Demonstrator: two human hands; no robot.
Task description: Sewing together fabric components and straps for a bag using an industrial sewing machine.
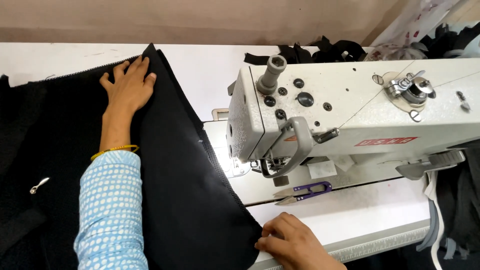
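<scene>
Lying flat across the white table (210, 75), black fabric (190, 200) covers everything left of the sewing machine (350, 115). Its right edge runs diagonally from a top corner far behind the machine head, down past the needle area, to the front table edge; that edge shows a dotted mesh-like border and passes just beside the lit needle plate without going under the presser foot, as far as I can tell

Left hand (129, 85) is pressed flat on the fabric near its top corner, fingers spread, palm down, gripping nothing. Blue dotted sleeve (112, 210) and a yellow band (115, 149) at the wrist

Right hand (292, 242) sits at the fabric's lower right corner, in front of the machine, fingers curled at the cloth edge; looks like a pinch, but whether cloth is actually between the fingers I cannot tell

Room: bare table strip between the fabric edge and the machine base, narrow at the needle, wider toward the front. Purple-handled thread snips (305, 192) lie on the machine bed, right of the needle, well clear of the fabric. Small metal zip pull (39, 185) rests on the cloth far left of the machine. Ruler strip (380, 245) runs along the front table edge, right of the right hand. Black scraps (320, 52) piled behind the machine
</scene>
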